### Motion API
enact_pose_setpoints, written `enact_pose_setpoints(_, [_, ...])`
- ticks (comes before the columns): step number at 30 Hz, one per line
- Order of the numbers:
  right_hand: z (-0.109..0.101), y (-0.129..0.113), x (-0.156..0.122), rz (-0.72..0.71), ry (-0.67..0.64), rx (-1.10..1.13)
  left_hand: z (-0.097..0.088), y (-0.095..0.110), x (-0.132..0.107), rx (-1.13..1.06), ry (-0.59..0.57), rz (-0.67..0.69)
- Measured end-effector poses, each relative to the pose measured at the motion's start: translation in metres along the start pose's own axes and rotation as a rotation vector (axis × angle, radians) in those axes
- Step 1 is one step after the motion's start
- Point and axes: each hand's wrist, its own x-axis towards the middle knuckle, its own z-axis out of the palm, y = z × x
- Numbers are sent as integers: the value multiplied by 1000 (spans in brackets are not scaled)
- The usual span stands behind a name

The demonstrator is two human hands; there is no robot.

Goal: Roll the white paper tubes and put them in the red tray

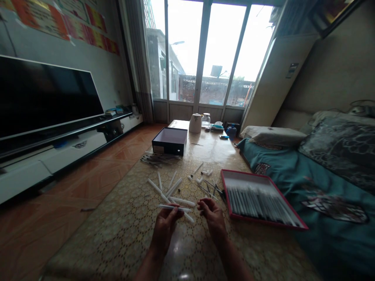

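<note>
**Workspace Obstructions and Clearances**

The left hand (164, 230) was closed on a white plastic tube (175, 209), which lay crosswise at the fingers. The right hand (212, 215) was half curled, with its fingertips drawn together just beside the tube's far end; whether it held anything could not be determined. Loose white tubes (172, 189) lay scattered directly ahead of both hands on the patterned table cover (117, 238), with thin dark rods (208, 189) to their right. A red-rimmed tray (225, 195) packed with rows of tubes sat beyond the right hand, at the table's right edge, beside a bed with a teal blanket (322, 222). Farther along stood a bundle of dark-tipped pieces (159, 159), an open black box (170, 141), a white kettle (195, 123) and a glass jar (206, 120). To the left of the hands, the cover ran on to the table's edge, above a tiled floor (43, 218).
</note>
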Motion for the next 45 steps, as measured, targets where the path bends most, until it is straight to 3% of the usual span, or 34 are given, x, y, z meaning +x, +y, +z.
enact_pose_setpoints(2, [3,6,-16,20,34,146,1,1,-2,6,-27,-3])
enact_pose_setpoints(5, [5,10,-26,4,66,190,2,2,-3,-14,-50,-4])
enact_pose_setpoints(12, [8,7,-31,-42,-64,46,3,3,-3,14,-33,8])
enact_pose_setpoints(45, [11,6,-33,-25,-53,-87,5,5,-6,118,-79,9])
